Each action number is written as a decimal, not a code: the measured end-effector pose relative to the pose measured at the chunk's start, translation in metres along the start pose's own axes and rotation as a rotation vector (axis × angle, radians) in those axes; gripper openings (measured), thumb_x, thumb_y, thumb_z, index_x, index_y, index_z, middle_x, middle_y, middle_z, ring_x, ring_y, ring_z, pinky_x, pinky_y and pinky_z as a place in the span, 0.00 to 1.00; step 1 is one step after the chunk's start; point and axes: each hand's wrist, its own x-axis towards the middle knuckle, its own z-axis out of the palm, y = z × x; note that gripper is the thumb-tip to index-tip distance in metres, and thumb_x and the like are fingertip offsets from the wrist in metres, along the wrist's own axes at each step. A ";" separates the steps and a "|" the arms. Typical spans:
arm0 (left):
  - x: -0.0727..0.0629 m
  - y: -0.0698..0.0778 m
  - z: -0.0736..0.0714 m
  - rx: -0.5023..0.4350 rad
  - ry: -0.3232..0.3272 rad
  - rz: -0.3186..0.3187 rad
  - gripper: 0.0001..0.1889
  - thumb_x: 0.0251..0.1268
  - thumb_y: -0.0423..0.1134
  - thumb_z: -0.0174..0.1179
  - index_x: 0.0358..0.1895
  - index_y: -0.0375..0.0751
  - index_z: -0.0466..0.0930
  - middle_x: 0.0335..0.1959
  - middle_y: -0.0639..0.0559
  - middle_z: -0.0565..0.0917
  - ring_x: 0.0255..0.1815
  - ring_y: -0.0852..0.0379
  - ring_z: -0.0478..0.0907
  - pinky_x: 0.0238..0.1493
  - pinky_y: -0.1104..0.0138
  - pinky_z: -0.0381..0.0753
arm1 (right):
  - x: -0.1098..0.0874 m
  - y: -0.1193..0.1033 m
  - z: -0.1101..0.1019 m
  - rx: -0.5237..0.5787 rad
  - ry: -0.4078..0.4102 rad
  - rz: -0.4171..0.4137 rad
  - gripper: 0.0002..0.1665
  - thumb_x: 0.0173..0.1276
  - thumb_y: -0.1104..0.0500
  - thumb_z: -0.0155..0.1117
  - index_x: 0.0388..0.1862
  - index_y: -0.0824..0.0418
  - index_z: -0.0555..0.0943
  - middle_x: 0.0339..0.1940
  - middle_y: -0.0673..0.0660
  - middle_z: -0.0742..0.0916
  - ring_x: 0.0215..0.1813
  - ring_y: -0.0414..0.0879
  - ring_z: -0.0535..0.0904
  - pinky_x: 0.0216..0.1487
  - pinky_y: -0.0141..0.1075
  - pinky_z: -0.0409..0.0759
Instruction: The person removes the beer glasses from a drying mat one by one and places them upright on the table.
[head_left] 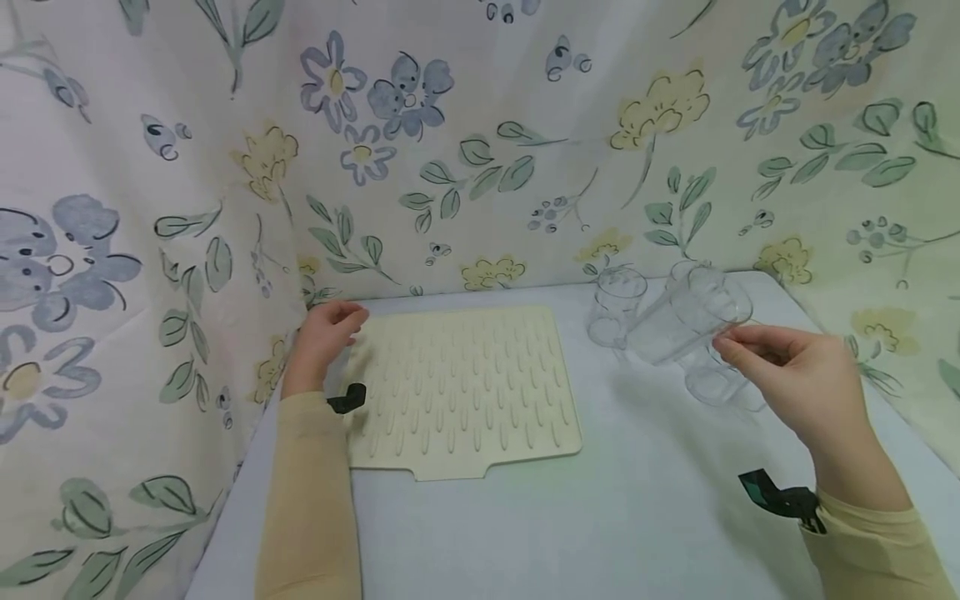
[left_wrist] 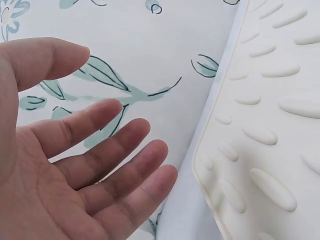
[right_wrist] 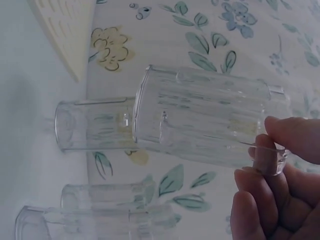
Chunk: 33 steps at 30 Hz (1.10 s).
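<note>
My right hand [head_left: 806, 383] pinches a clear tumbler [head_left: 686, 317] between thumb and fingers at its right end. The tumbler is tilted, raised over the table. In the right wrist view the held tumbler [right_wrist: 205, 115] overlaps another upright clear tumbler [right_wrist: 95, 125]. My left hand [head_left: 322, 342] holds nothing, its fingers loosely bent, beside the left edge of a cream ridged drying mat [head_left: 465, 383]. The left wrist view shows the left hand's [left_wrist: 95, 150] palm and spread fingers near the mat's [left_wrist: 270, 135] raised oval ridges.
More clear tumblers stand at the back right, one tumbler [head_left: 617, 308] left of the held one and another [head_left: 712, 383] in front of it. A flowered curtain [head_left: 465, 167] rises behind and beside the white table [head_left: 540, 533].
</note>
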 end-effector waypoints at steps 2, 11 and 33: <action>0.000 0.000 0.000 0.003 0.001 -0.006 0.32 0.85 0.61 0.59 0.76 0.40 0.78 0.74 0.38 0.82 0.72 0.38 0.80 0.73 0.46 0.83 | 0.001 0.002 0.001 -0.019 -0.021 0.004 0.24 0.76 0.41 0.78 0.55 0.60 0.94 0.35 0.19 0.88 0.39 0.20 0.84 0.36 0.19 0.80; 0.000 0.001 0.001 0.012 0.003 -0.011 0.31 0.85 0.60 0.60 0.75 0.40 0.79 0.74 0.38 0.82 0.71 0.36 0.80 0.73 0.44 0.82 | 0.007 0.013 0.006 -0.113 -0.091 0.015 0.25 0.75 0.37 0.77 0.54 0.55 0.94 0.38 0.24 0.89 0.40 0.18 0.81 0.36 0.20 0.78; 0.001 -0.002 0.001 0.043 -0.005 -0.005 0.32 0.83 0.61 0.61 0.75 0.41 0.79 0.73 0.38 0.82 0.70 0.38 0.81 0.74 0.43 0.83 | 0.015 0.026 0.014 -0.282 -0.254 -0.004 0.35 0.76 0.31 0.73 0.59 0.60 0.93 0.51 0.62 0.96 0.48 0.52 0.89 0.37 0.37 0.81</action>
